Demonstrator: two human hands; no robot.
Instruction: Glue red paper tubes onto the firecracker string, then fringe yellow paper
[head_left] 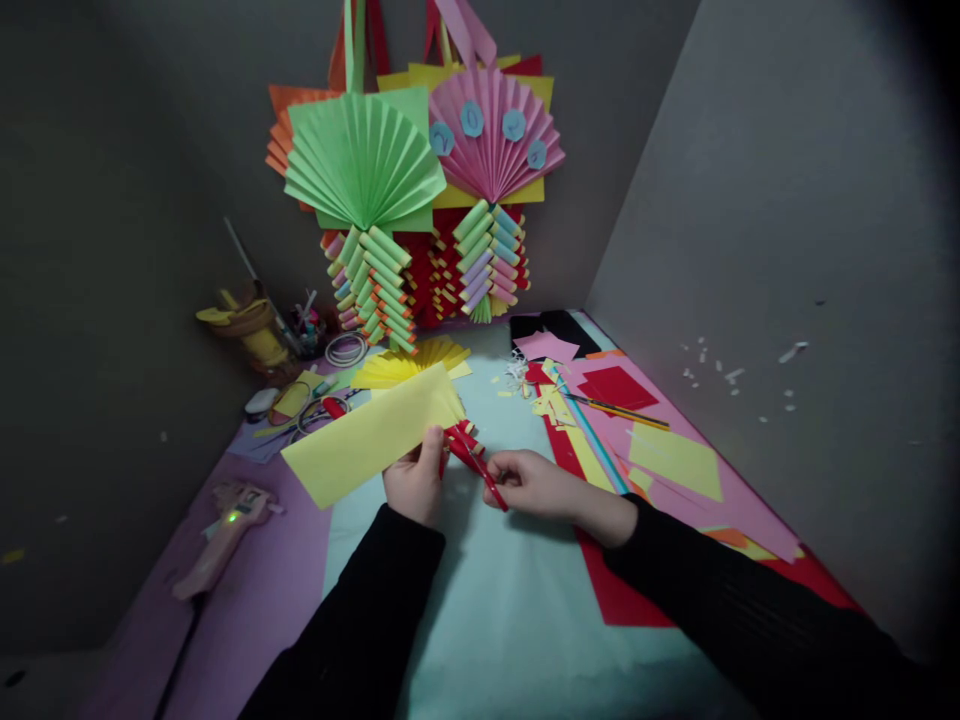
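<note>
Left hand [416,487]: thumb and fingers pinch pale yellow paper [367,437] near its right end, above the blue-green sheet [480,650]. Right hand [534,487]: fingers curl round the handles of red scissors [496,492], blades towards that end; contact unclear. Pink glue gun [225,548] lies left, green light on. Beyond, yellow pleated fan [416,362]. Farthest, green fan [364,165] and pink fan [491,135] hang.

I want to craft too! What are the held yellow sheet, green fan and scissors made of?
Yellow sheet: matte paper, it seems, thin and without shine. Green fan: probably matte paper, crisply pleated. Scissors: red handles, perhaps smooth plastic; blades too small to tell.
</note>
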